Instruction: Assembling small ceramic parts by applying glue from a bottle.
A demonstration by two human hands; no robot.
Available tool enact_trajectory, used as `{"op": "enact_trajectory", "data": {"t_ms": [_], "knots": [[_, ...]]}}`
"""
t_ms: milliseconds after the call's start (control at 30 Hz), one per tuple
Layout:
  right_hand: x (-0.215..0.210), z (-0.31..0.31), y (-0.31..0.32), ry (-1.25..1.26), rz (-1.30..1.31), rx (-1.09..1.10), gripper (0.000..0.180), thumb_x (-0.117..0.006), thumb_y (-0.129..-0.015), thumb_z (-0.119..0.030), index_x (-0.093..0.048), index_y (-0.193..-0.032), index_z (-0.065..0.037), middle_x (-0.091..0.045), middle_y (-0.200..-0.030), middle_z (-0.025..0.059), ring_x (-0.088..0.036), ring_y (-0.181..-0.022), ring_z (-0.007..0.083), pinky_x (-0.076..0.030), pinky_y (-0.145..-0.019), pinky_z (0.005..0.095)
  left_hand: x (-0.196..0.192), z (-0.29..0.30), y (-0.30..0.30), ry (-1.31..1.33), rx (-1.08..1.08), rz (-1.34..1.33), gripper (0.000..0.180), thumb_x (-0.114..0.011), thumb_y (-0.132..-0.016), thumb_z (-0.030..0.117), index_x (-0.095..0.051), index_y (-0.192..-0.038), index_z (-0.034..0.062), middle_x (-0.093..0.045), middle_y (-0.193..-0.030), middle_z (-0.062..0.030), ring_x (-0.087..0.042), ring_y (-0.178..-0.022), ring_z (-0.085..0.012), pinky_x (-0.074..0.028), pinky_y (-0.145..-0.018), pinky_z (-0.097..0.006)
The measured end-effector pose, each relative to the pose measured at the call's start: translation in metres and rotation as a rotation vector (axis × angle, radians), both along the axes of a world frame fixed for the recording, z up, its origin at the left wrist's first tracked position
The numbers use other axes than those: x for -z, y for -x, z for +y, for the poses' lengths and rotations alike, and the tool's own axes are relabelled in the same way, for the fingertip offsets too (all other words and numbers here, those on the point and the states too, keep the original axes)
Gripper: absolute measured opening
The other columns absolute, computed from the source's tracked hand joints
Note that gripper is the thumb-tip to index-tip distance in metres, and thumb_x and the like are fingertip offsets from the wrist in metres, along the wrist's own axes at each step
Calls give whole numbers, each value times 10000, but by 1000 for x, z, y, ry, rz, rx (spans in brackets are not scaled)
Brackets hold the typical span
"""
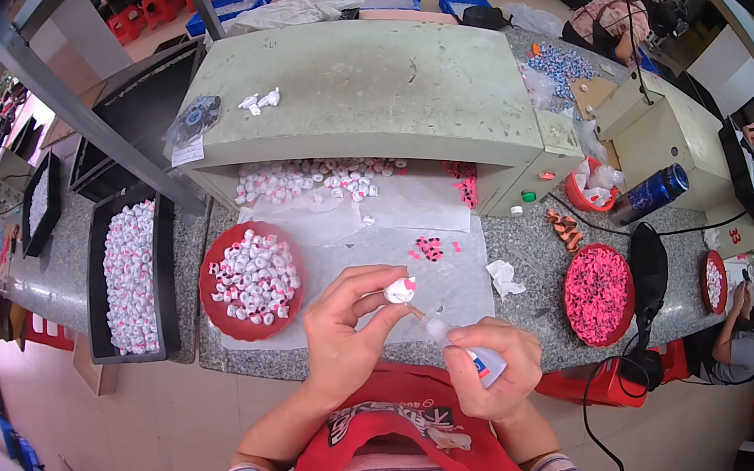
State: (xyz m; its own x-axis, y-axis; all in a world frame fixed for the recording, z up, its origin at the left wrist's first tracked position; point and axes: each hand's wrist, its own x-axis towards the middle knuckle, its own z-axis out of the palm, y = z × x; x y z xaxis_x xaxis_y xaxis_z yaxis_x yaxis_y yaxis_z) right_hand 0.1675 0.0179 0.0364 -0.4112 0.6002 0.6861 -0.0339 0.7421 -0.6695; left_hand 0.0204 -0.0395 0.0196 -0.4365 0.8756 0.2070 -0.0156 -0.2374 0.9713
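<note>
Between the thumb and fingers of my left hand is a small rounded white piece with a pink patch. My right hand is wrapped round a small squeeze bottle with a white cap and a thin tip. The bottle is tilted, and its tip points up at the white piece, just below it; whether they touch I cannot tell. Beyond my hands, a few small pink and black pieces lie on a white sheet. At the left stands a red bowl of white pieces.
A pale green metal housing spans the bench, with more white pieces under it. A black tray of white pieces is at the left. To the right are crumpled tissue, a red bowl of pink pieces and a blue bottle.
</note>
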Motion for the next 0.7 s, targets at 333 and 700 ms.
{"op": "enact_trajectory", "data": {"t_ms": [333, 700], "knots": [[0, -1, -3, 11, -1, -8, 204, -636, -639, 24, -545, -820, 2, -586, -613, 83, -523, -429, 179, -397, -390, 261, -6, -1, 4, 118, 72, -357, 315, -568, -699, -146, -498, -997, -72, -565, -1030, -185, -573, -955, -237, -504, -792, -306], [0, 1, -7, 6, -9, 6, 196, -634, -642, 24, -541, -814, 5, -597, -631, 87, -528, -433, 177, -402, -393, 261, -4, -3, 6, 105, 55, -320, 330, -572, -684, -154, -499, -996, -71, -564, -1029, -185, -572, -962, -237, -492, -814, -303]]}}
